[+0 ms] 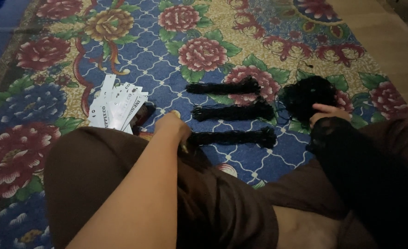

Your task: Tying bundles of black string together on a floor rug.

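Both hands work low in the frame: the left hand (174, 125) at centre is curled over the near end of the lowest black fibre bundle (234, 137), though whether it grips it I cannot tell, while the right hand (329, 113), at right, rests with fingers partly bent against a loose tangled heap of black fibre (307, 97). Two more tied black bundles (231, 112) lie parallel above the first, a fan of white printed paper cards (116, 106) sits left of centre, all on the floral blue-and-red patterned carpet (38, 55).
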